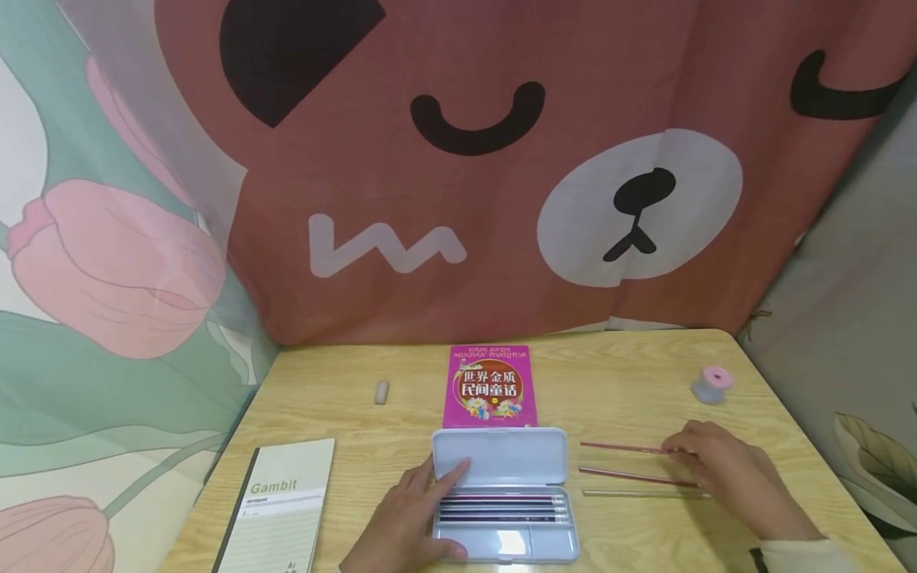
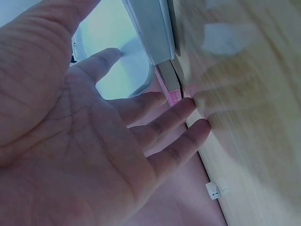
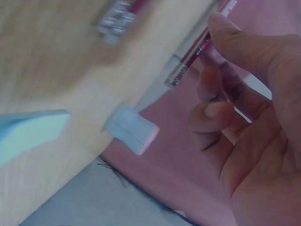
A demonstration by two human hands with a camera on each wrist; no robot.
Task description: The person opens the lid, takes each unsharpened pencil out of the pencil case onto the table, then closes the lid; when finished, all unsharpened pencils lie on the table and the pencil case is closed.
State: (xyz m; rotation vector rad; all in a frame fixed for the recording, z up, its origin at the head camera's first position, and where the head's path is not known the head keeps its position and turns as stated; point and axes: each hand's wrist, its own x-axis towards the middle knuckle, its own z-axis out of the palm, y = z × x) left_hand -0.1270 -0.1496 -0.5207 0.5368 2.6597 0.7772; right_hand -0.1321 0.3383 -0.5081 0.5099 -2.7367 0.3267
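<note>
An open pale-blue pencil case (image 1: 500, 458) stands near the front middle of the table, its lid raised. Several pencils (image 1: 494, 509) lie side by side in its upper compartment. My left hand (image 1: 408, 513) is at the case's left side, with its index finger against the lid and its thumb by the front edge; its fingers extend loosely in the left wrist view. My right hand (image 1: 727, 465) pinches a red pencil (image 3: 190, 56) between thumb and fingers, right of the case. Beneath that hand lie another red pencil (image 1: 630, 476) and a tan pencil (image 1: 630, 494).
A pink book (image 1: 490, 386) lies just behind the case. At the left is a Gambit notebook (image 1: 279, 505), with a small greyish block (image 1: 382, 392) farther back. A pink-topped pale cylinder (image 1: 712, 384) stands at the back right. Printed fabric (image 1: 430, 183) hangs behind the table.
</note>
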